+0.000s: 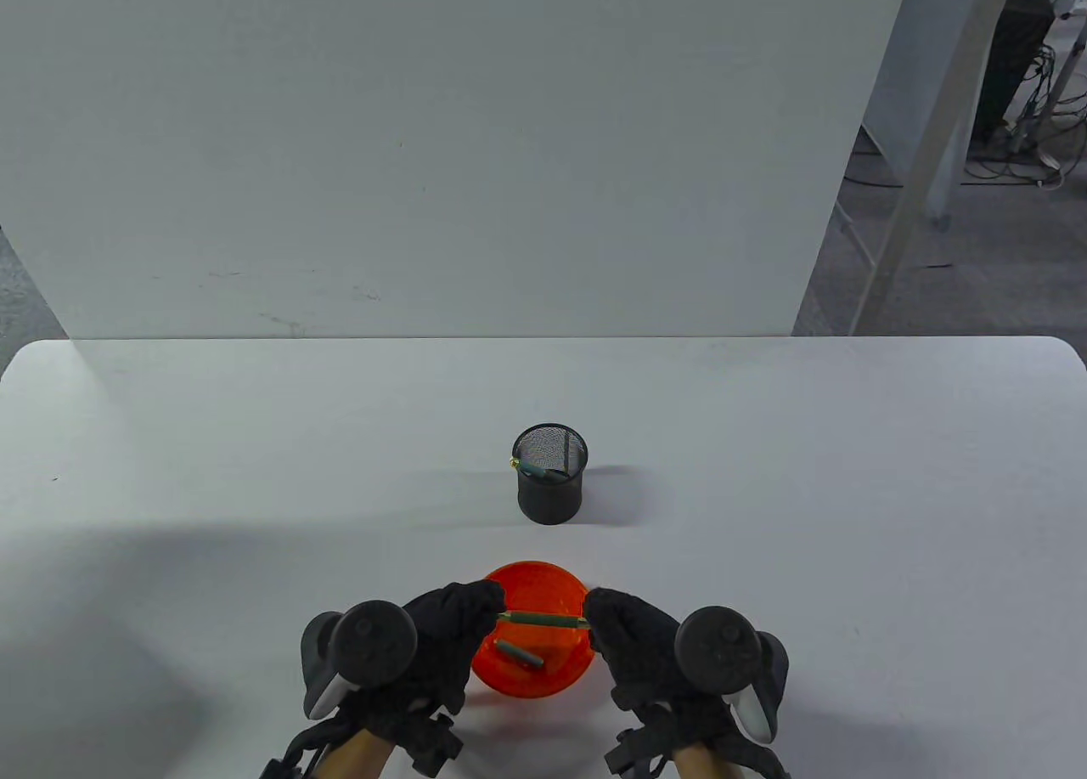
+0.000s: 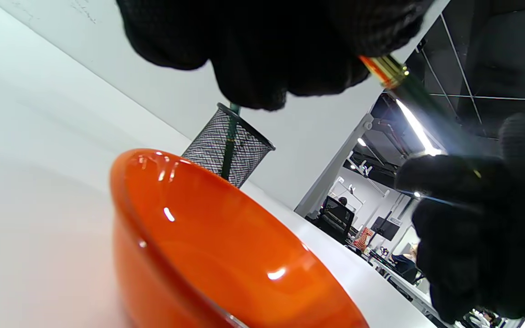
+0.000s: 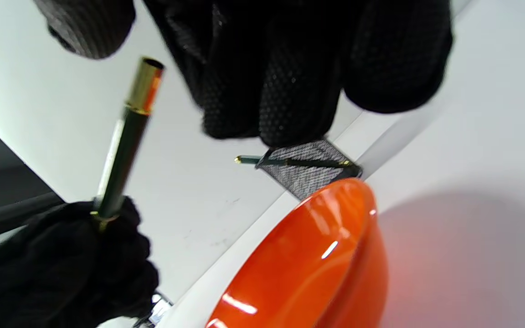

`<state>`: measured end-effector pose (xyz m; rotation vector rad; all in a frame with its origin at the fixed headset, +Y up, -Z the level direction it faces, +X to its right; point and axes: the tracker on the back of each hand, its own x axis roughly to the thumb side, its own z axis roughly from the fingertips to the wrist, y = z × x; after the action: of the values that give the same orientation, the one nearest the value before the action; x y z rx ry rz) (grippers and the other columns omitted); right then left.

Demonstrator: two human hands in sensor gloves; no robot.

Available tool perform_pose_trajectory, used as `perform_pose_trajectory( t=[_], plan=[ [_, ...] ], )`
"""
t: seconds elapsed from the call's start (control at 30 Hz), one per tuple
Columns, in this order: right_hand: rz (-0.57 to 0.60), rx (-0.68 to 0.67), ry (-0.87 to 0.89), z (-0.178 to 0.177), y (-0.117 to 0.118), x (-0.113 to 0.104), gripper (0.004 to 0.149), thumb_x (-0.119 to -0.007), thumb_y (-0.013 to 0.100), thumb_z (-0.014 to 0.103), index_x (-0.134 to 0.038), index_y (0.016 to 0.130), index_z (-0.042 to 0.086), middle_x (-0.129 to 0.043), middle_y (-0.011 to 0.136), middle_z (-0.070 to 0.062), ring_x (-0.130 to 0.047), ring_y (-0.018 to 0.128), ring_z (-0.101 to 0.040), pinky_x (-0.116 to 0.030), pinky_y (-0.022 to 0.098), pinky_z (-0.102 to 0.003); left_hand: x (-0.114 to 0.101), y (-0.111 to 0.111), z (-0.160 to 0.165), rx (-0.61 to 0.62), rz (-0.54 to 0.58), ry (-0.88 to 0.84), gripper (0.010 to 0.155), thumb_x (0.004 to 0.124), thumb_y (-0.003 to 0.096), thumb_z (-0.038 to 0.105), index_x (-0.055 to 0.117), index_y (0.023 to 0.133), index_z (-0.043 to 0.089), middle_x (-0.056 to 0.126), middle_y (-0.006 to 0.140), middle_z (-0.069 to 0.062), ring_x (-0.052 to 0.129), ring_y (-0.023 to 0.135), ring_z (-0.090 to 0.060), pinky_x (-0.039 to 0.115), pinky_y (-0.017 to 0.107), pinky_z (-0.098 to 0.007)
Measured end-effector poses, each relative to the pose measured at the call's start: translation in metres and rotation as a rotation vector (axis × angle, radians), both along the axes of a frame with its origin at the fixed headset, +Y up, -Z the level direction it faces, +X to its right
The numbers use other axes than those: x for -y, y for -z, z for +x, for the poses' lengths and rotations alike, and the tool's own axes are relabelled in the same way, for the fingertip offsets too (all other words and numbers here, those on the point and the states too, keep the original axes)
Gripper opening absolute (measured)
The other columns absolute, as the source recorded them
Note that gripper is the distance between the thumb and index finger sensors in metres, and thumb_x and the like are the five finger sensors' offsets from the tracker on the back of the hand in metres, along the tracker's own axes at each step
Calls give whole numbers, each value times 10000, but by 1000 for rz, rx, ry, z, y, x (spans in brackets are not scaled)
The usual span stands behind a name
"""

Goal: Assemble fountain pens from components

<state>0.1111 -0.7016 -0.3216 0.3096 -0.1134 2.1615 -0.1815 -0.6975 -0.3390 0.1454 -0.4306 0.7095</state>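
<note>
A dark green pen barrel (image 1: 543, 618) with gold trim hangs level above the orange bowl (image 1: 543, 681), between my two hands. My left hand (image 1: 475, 609) grips its left end; in the right wrist view this hand (image 3: 62, 259) holds the barrel (image 3: 121, 146) at a gold ring. The barrel's open gold end (image 3: 146, 84) points at my right hand (image 1: 607, 618), whose thumb and fingers (image 3: 267, 91) lie either side of it with a gap. The left wrist view shows the barrel (image 2: 415, 102) running into the right hand (image 2: 472, 218). A grey-green pen piece (image 1: 520, 654) lies in the bowl.
A black mesh pen cup (image 1: 550, 473) stands behind the bowl at mid-table, with a green pen (image 1: 537, 471) leaning in it. A white board (image 1: 425, 133) stands along the table's far edge. White table surface (image 1: 212, 473) lies all round.
</note>
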Motion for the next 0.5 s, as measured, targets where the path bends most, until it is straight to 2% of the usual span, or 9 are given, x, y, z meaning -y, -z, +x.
perform_pose_trajectory(
  t=[0.07, 0.13, 0.2, 0.27, 0.3, 0.4, 0.5],
  plan=[
    [16, -25, 4, -2, 0, -2, 678, -638, 551, 546, -552, 1104, 164, -806, 954, -73, -916, 667, -269, -821, 493, -493, 1, 1, -1, -9, -9, -3, 470, 659, 519, 411, 716, 964, 269, 888, 832, 23, 940, 712, -191, 764, 620, -486],
    [38, -45, -22, -4, -1, -4, 627, -693, 552, 498, -577, 1091, 200, -792, 989, -55, -921, 670, -257, -822, 499, -487, 2, 2, -2, -12, -18, -7, 470, 658, 519, 411, 715, 964, 270, 886, 833, 26, 937, 714, -191, 762, 621, -487],
    [65, -46, -53, -6, -3, -5, 572, -734, 553, 448, -631, 1062, 209, -827, 958, -36, -936, 653, -236, -833, 495, -476, 2, 2, -2, -13, -15, -5, 469, 657, 519, 411, 715, 964, 271, 885, 834, 27, 937, 715, -190, 763, 622, -486],
    [87, -17, -65, -6, -3, -8, 462, -750, 557, 391, -734, 986, 220, -905, 847, -6, -959, 601, -200, -849, 478, -453, 2, 2, -2, -8, -12, -7, 469, 657, 519, 411, 714, 964, 272, 886, 834, 26, 937, 714, -190, 763, 621, -486],
    [86, -13, -70, -6, -3, -8, 452, -754, 555, 386, -750, 973, 214, -914, 828, -10, -962, 591, -196, -852, 474, -449, 2, 2, -1, -5, -11, -8, 469, 658, 520, 410, 715, 964, 271, 886, 833, 25, 937, 714, -192, 762, 622, -487],
    [72, 3, -63, -6, -3, -7, 448, -702, 562, 400, -784, 930, 159, -934, 735, -29, -964, 557, -195, -853, 461, -451, 1, 1, 2, 7, -4, 1, 469, 657, 520, 412, 714, 964, 273, 886, 833, 27, 938, 715, -188, 763, 622, -484],
    [61, 12, -70, -6, -2, -5, 461, -625, 570, 437, -786, 900, 159, -924, 694, -22, -958, 545, -202, -847, 460, -458, 1, 0, 3, 14, 0, 1, 469, 657, 521, 413, 713, 965, 273, 886, 834, 29, 938, 715, -187, 763, 623, -484]
  ],
)
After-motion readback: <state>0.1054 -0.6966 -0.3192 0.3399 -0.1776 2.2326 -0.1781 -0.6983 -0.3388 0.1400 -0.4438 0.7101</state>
